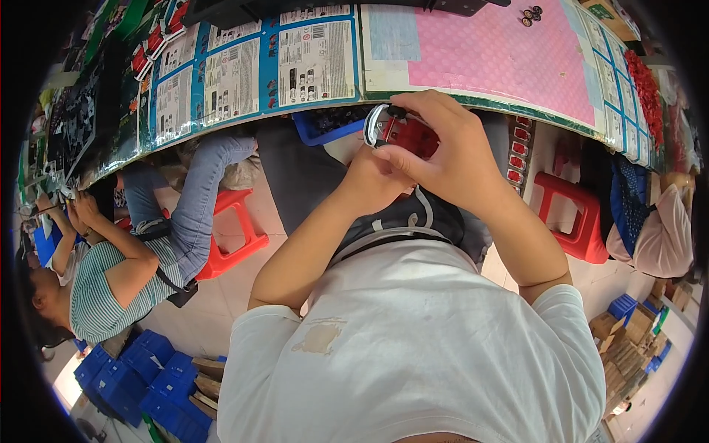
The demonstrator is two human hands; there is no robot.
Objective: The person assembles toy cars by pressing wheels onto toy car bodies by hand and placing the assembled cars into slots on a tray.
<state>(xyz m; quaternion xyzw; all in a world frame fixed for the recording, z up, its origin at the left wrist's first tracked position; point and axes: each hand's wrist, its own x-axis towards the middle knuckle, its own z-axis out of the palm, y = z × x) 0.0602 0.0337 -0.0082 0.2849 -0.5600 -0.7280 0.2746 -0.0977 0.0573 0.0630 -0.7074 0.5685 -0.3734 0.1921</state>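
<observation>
In front of my body, just below the table's near edge, I hold what looks like a red toy car part (415, 137) with a silver curved end and a black piece on it. My right hand (456, 144) curls over it, with the thumb along the near side and the fingers along the far side. My left hand (375, 183) is closed under it; most of its fingers are hidden behind my right hand. The lower side of the part is hidden too.
A blue bin (316, 137) of small black parts sits under the table edge. On the table are pink bubble wrap (502, 59), several small wheels (530, 15) and printed card sheets (316, 63). Red stools (572, 214) stand either side. A person (118, 280) works at left.
</observation>
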